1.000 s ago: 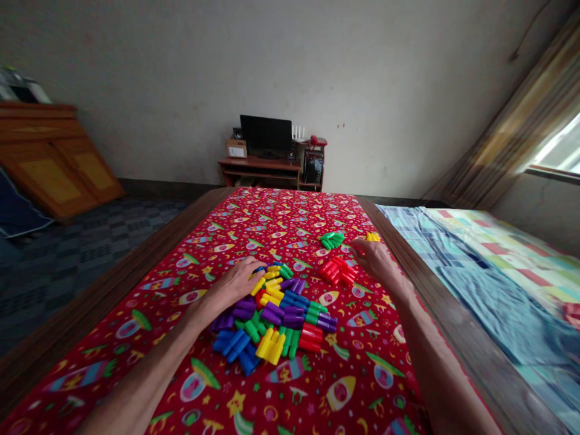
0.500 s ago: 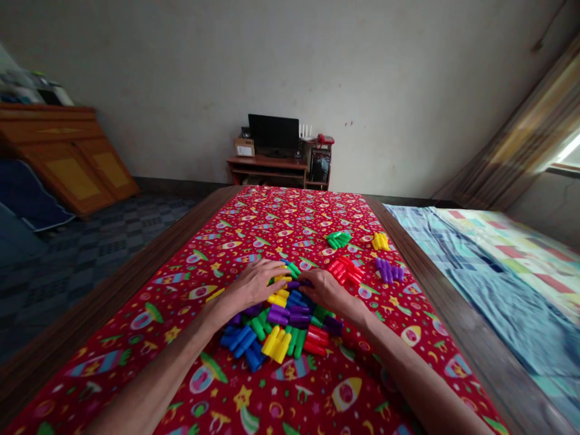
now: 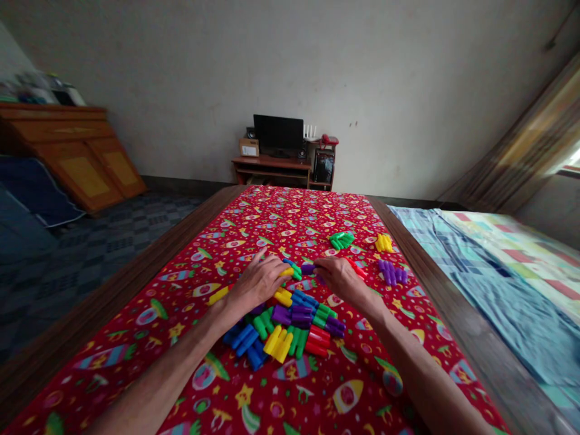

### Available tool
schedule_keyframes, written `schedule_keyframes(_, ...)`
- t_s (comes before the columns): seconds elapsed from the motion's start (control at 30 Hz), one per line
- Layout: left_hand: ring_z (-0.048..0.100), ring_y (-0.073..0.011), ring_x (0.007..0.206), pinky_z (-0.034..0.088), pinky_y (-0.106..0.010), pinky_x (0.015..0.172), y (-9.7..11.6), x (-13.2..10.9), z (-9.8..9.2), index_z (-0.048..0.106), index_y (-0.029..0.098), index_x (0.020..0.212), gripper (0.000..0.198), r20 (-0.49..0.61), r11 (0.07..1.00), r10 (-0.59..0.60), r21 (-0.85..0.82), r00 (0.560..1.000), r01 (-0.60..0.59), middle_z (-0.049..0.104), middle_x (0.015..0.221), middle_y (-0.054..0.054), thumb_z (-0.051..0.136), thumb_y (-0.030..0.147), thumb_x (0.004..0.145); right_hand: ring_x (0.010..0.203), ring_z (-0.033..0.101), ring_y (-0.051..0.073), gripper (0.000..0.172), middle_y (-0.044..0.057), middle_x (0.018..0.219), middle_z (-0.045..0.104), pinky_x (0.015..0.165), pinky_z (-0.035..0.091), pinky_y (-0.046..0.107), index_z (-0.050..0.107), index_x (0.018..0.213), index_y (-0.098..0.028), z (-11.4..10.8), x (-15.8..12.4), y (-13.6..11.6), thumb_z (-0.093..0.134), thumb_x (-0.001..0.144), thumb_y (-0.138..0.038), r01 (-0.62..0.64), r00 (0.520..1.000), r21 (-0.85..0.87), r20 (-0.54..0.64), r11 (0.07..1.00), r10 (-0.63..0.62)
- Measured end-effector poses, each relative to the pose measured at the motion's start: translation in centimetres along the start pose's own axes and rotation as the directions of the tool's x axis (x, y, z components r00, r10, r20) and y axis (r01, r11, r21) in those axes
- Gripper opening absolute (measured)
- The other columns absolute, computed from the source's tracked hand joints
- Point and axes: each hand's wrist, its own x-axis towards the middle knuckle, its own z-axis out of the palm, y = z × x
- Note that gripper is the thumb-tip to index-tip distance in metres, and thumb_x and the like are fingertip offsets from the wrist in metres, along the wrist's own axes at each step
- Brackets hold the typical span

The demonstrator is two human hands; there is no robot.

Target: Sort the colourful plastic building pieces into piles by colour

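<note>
My right hand point(image 3: 339, 279) is closed, its fingertips pinching a purple ribbed toy block point(image 3: 308, 269) just beyond the pile. Across the left side of the pile reaches my left hand point(image 3: 259, 281), fingers stretched out and its tips at a yellow block point(image 3: 286, 272). A blue and green block piece lies just past those tips. Nearer to me is the mixed pile of plastic blocks, with a purple block point(image 3: 292, 316), a yellow block point(image 3: 278, 344), a blue block point(image 3: 244, 339) and a red block point(image 3: 318, 340). My left hand and forearm hide part of the pile.
Sorted by colour on the right are green blocks point(image 3: 341, 241), yellow blocks point(image 3: 383, 243), purple blocks point(image 3: 392, 273) and red blocks point(image 3: 357, 267), partly behind my right hand. A red patterned cloth point(image 3: 244, 399) covers the table. A bed point(image 3: 493, 290) adjoins its right side.
My right hand has lifted away from the pile, moving forward and right with the purple block. The left hand stays over the pile. The view has shifted slightly.
</note>
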Motion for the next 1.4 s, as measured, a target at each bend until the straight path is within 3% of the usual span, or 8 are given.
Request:
schedule_keyframes(0.13,0.062,-0.0237,0.096,0.043,-0.043,0.099,-1.0,0.0,0.0,0.067,0.019,0.101,0.026,-0.027,0.999,-0.037,0.028,0.999,0.038,0.07,0.097,-0.007,0.045,0.032,0.098,0.055,0.05,0.01,0.021,0.001,0.064,0.063,0.055,0.031,0.021,0.072,0.082,-0.014,-4.7,-0.4,2.9,0.053,0.088,-0.02,-0.171,0.984,-0.097,-0.075,0.98,0.164)
schedule_keyframes(0.27,0.063,-0.0218,0.096,0.049,-0.035,0.092,-1.2,-0.1,0.6,0.068,0.02,0.102,0.026,-0.016,0.995,-0.049,-0.087,0.999,0.047,0.069,0.1,-0.006,0.046,0.031,0.096,0.054,0.053,0.011,0.021,0.002,0.061,0.067,0.053,0.032,0.021,0.076,0.078,-0.014,-9.4,-2.3,7.4,0.057,0.083,-0.02,-0.434,0.899,-0.249,-0.051,0.866,0.436)
schedule_keyframes(0.4,0.064,-0.022,0.097,0.051,-0.034,0.091,-0.9,-0.2,0.8,0.068,0.019,0.104,0.028,-0.012,0.984,-0.076,-0.165,0.997,0.073,0.068,0.102,-0.007,0.045,0.032,0.094,0.052,0.055,0.011,0.019,0.002,0.056,0.066,0.051,0.033,0.021,0.076,0.069,-0.014,-11.4,-4.8,11.2,0.061,0.078,-0.02,-0.6,0.778,-0.336,-0.032,0.726,0.628)
schedule_keyframes(0.5,0.064,-0.0232,0.1,0.051,-0.035,0.092,-0.8,-0.1,0.6,0.067,0.019,0.105,0.028,0.003,0.98,-0.079,-0.181,0.997,0.079,0.068,0.104,-0.008,0.045,0.032,0.094,0.05,0.055,0.012,0.02,0.001,0.052,0.063,0.05,0.034,0.021,0.074,0.063,-0.015,-11.6,-6.2,12.9,0.061,0.076,-0.022,-0.649,0.732,-0.298,0.007,0.7,0.682)
schedule_keyframes(0.67,0.064,-0.0222,0.098,0.051,-0.034,0.092,-1.1,-0.2,0.8,0.067,0.021,0.103,0.025,-0.007,0.98,-0.079,-0.186,0.997,0.077,0.068,0.103,-0.006,0.047,0.031,0.092,0.058,0.061,0.015,0.021,0.004,0.057,0.067,0.055,0.041,0.022,0.076,0.07,-0.013,-11.6,-7.0,13.7,0.057,0.074,-0.021,-0.703,0.709,-0.244,-0.168,0.668,0.685)
schedule_keyframes(0.83,0.063,-0.0218,0.097,0.05,-0.034,0.091,-1.4,-0.4,1.3,0.065,0.021,0.105,0.024,-0.009,0.989,-0.053,-0.136,0.999,0.051,0.067,0.103,-0.006,0.045,0.03,0.094,0.087,0.068,0.023,0.036,0.014,0.091,0.075,0.078,0.048,0.029,0.077,0.098,-0.009,-10.1,-7.0,13.9,0.047,0.083,-0.024,-0.703,0.681,-0.189,-0.458,0.686,0.571)
schedule_keyframes(1.2,0.063,-0.0214,0.097,0.05,-0.034,0.091,-1.3,-0.4,1.1,0.066,0.021,0.105,0.025,-0.008,0.983,-0.063,-0.176,0.998,0.06,0.067,0.103,-0.006,0.045,0.028,0.093,0.097,0.069,0.027,0.037,0.016,0.1,0.075,0.078,0.049,0.029,0.077,0.105,-0.011,-8.5,-7.7,15.3,0.047,0.082,-0.016,-0.729,0.683,-0.31,-0.373,0.61,0.628)
schedule_keyframes(1.4,0.065,-0.022,0.098,0.051,-0.033,0.091,-1.2,0.1,0.7,0.069,0.021,0.105,0.029,-0.06,0.971,-0.07,-0.233,0.996,0.055,0.07,0.103,-0.007,0.046,0.033,0.094,0.085,0.07,0.024,0.038,0.015,0.093,0.075,0.073,0.048,0.028,0.075,0.108,-0.01,-9.4,-6.1,13.1,0.047,0.084,-0.021,-0.671,0.717,-0.232,-0.446,0.704,0.536)
